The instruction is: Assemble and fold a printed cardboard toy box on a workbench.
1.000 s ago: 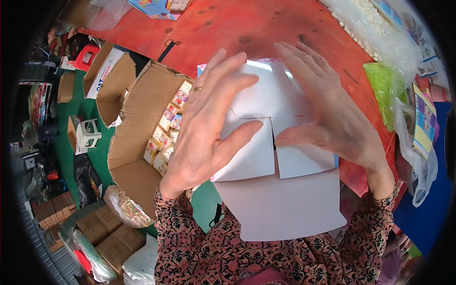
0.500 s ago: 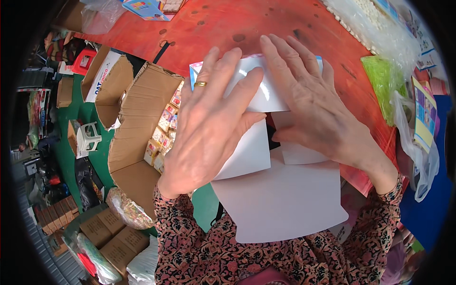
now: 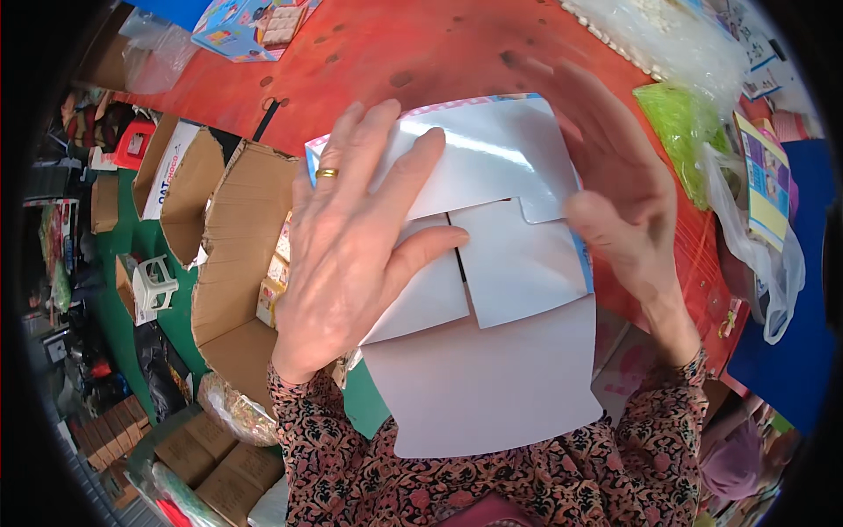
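Observation:
A paperboard box with white inner flaps point(image 3: 483, 378) and blue and pink printed edges lies in front of me, its longest flap reaching toward my body. Two side flaps are folded inward, a thin dark gap between them. Across their far ends lies the glossy far flap point(image 3: 492, 149). My left hand point(image 3: 351, 237), with a gold ring, rests on the box's left side, fingers stretched and thumb over the left side flap. Beside the right edge, my right hand point(image 3: 632, 184) is raised with thumb and fingers apart, somewhat blurred, holding nothing.
The box is over a red tabletop point(image 3: 421, 44). At left a brown carton point(image 3: 233, 246) holds several small wrapped pieces. A blue printed box point(image 3: 237, 31) stands far left. A clear bag of white pieces point(image 3: 667, 44), a green package point(image 3: 672, 132) and a plastic bag point(image 3: 760, 290) are at right.
My right hand has come off the flaps and moved out to the right. The right side flap now shows almost whole. My left hand remains on the box.

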Motion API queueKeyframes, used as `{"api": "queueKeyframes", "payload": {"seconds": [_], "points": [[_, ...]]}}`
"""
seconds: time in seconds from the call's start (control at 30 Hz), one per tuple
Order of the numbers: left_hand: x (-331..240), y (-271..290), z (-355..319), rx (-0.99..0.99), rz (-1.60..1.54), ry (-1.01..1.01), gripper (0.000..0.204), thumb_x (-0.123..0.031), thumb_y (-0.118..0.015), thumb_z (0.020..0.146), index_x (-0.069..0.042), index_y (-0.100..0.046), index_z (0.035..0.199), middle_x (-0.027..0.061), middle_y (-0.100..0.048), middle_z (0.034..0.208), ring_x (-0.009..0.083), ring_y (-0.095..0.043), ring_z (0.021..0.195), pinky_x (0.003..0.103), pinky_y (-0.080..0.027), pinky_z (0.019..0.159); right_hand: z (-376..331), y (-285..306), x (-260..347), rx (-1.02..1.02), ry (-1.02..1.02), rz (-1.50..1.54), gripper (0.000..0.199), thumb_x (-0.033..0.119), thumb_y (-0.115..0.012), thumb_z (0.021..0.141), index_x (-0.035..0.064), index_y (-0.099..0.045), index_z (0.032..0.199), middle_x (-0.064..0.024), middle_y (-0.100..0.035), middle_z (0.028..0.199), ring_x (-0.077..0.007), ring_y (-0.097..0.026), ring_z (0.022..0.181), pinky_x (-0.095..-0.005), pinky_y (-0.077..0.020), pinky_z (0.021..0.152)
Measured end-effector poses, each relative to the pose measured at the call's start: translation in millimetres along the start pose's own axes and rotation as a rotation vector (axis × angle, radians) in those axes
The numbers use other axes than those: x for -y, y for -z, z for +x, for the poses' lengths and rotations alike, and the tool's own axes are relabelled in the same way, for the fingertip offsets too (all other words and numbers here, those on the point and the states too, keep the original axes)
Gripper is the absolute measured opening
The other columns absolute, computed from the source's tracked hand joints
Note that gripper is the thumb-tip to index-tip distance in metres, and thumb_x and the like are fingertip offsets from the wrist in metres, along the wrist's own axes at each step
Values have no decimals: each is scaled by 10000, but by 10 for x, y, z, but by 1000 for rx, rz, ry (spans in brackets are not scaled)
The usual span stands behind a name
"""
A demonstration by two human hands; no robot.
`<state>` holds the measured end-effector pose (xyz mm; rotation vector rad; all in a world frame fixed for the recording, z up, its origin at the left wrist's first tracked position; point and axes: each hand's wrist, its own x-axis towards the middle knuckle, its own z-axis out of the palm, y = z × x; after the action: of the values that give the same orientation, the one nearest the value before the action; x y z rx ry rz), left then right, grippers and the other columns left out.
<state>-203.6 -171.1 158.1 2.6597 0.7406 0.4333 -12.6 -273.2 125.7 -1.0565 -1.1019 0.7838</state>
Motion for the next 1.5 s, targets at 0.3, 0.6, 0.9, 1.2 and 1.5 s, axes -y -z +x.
{"api": "queueKeyframes", "payload": {"seconds": [0.3,0.6,0.9,1.2,1.5], "points": [[9,-8,47,-17,14,-28,590,-252,-751,723,4,-571,1223,220,-457,1360,423,-407,1277,503,-330,1027,-560,127,272,286,149,-542,485,435,-622,842,29,-639,1108,-208,-615,1189,-398,-529,1178,-553,-248,1078],[33,-3,65,-2,6,-43,609,-297,-750,731,-28,-564,1245,219,-444,1369,425,-384,1293,535,-320,1023,-617,57,173,187,274,-778,398,349,-688,777,31,-646,1014,-184,-595,1192,-361,-562,1110,-561,-354,1004],[-18,-4,77,19,61,-5,587,-283,-739,748,-51,-565,1259,197,-431,1388,423,-364,1315,595,-299,1019,-600,80,179,177,268,-885,442,380,-696,741,28,-652,1003,-130,-598,1180,-327,-554,1076,-528,-407,953],[32,-43,59,-10,98,-35,519,-247,-692,804,-80,-563,1279,199,-433,1391,431,-377,1305,605,-314,995,-502,188,178,243,238,-546,406,388,-677,773,13,-695,929,-153,-648,1111,-360,-559,1060,-459,-442,909],[30,-15,62,17,137,-50,539,-287,-678,816,-95,-543,1301,206,-398,1421,450,-347,1323,658,-271,1003,-421,158,263,-2,-114,-186,234,75,-777,697,-13,-693,896,-120,-675,953,-228,-608,914,-330,-479,787]]}}
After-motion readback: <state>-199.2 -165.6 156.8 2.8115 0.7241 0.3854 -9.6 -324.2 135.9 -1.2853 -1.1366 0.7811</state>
